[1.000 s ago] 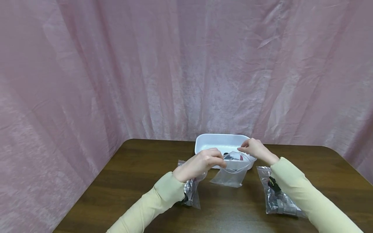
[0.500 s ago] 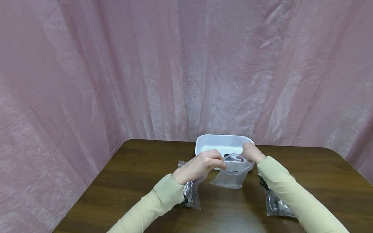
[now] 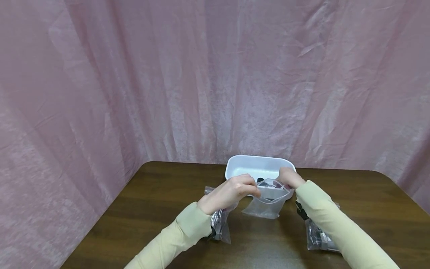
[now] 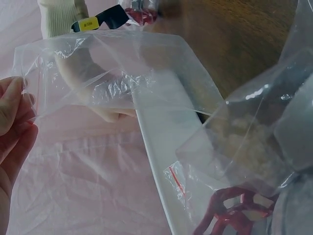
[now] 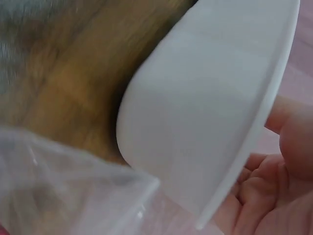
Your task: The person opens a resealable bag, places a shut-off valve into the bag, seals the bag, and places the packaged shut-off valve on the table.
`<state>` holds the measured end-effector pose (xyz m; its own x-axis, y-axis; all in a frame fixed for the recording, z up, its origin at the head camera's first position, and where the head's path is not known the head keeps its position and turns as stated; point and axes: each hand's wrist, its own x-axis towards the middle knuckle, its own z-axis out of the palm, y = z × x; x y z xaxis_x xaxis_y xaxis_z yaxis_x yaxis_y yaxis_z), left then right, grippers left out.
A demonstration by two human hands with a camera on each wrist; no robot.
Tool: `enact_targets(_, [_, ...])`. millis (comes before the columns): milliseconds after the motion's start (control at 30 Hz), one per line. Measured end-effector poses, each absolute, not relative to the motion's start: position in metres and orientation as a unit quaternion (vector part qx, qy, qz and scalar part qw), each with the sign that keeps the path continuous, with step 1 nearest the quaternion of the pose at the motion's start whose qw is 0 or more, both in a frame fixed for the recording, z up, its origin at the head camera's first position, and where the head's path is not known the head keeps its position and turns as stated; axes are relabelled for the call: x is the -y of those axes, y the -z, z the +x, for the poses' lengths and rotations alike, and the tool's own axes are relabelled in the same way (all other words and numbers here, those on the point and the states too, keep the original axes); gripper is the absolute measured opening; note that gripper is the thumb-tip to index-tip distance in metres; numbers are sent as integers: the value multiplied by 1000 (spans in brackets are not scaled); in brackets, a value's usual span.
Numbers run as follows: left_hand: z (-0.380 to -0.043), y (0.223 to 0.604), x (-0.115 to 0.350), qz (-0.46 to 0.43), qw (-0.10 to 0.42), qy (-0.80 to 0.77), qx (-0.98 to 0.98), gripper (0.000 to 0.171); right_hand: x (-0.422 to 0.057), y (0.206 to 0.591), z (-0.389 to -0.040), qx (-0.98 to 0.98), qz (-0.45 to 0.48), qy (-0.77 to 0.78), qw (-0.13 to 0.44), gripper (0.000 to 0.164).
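Observation:
My left hand (image 3: 231, 189) pinches the edge of a clear zip bag (image 3: 263, 209), whose mouth gapes toward the white tray (image 3: 256, 164). In the left wrist view, thumb and fingers of the left hand (image 4: 14, 127) hold the bag's rim (image 4: 29, 93). My right hand (image 3: 290, 177) reaches over the tray's right end, its fingertips hidden inside. Seen from the right wrist, the right hand (image 5: 264, 196) has bent fingers behind the tray's rim (image 5: 274, 93); whether they hold anything is hidden. Dark small items (image 3: 260, 180) lie in the tray, partly behind the bag.
A filled clear bag (image 3: 221, 226) lies under my left wrist; a red openwork piece (image 4: 239, 205) shows in it. Another filled bag (image 3: 319, 237) lies beneath my right forearm. The brown table (image 3: 174, 179) ends at a pink curtain (image 3: 215, 93).
My right hand has moved down and slightly left, from above the tray into its right end. My left hand still holds the bag in nearly the same place.

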<state>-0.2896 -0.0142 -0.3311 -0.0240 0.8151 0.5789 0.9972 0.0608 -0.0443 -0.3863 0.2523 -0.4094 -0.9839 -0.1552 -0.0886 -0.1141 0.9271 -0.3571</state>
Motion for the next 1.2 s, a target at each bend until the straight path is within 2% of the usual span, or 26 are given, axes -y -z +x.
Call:
enact_targets(133, [-290, 331, 14, -658, 236, 187, 691, 23, -258, 426, -399, -973, -78, 213, 45, 35])
enact_targets(333, [-291, 332, 15, -656, 240, 183, 692, 32, -231, 377, -355, -959, -43, 272, 68, 32])
enact_targets(500, [-292, 332, 16, -655, 230, 193, 693, 31, -226, 360, -343, -925, -20, 372, 70, 37])
enact_targets(733, [-292, 333, 17, -651, 214, 203, 700, 27, -225, 338, -342, -890, 3, 452, 50, 15])
enact_targets(900, [-294, 333, 16, -650, 201, 222, 699, 21, -229, 321, -334, -886, -17, 463, 29, 32])
enact_targets(1200, [-297, 331, 16, -645, 182, 270, 692, 18, -232, 296, -314, -867, -94, 490, -20, 41])
